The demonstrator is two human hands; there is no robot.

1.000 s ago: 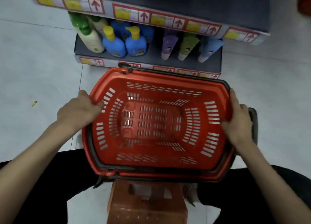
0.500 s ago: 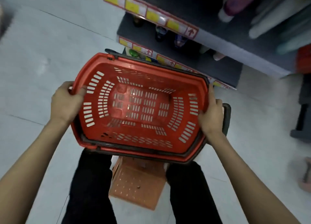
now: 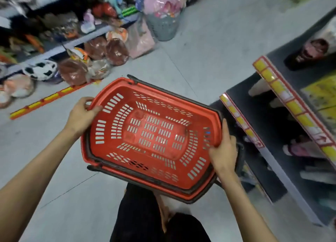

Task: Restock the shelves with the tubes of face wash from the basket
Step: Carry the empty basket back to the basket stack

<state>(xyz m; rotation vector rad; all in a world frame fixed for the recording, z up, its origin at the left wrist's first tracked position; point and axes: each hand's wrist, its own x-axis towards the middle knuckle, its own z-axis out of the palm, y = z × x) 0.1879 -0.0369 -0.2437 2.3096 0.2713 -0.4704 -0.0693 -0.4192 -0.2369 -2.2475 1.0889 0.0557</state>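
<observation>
Basket (image 3: 154,138), red plastic with slotted walls and floor, is held roughly level in front of the person's body, above legs in black trousers (image 3: 145,218), as seen on my head-camera feed. The left grip (image 3: 81,114) clasps the basket's left end, thumb laid over the rim and fingers curled beneath it. The right grip (image 3: 224,152) holds the opposite end, thumb pressed on the inner wall and 1 finger stretched along the rim. 2 black handles (image 3: 174,94) lie folded down against the outside of the rim. From above I can see the whole slotted floor of the basket.

Just beside the right grip stands a dark shelving unit (image 3: 241,96) with 2 visible tiers, each edged by a strip of yellow price labels (image 3: 291,103). Tube-shaped packs (image 3: 300,149) lie on its tiers, too blurred for me to say whether they are face wash. A dark bottle (image 3: 309,54) stands on the upper tier.

Grey floor (image 3: 200,50) runs past the basket. On it, to the left, lies a loose red-and-yellow label strip (image 3: 45,99). Beyond, along the far left, low shelves carry bagged plush toys (image 3: 72,70). A grey tub (image 3: 163,27) stuffed with pink packages stands farther along the aisle.
</observation>
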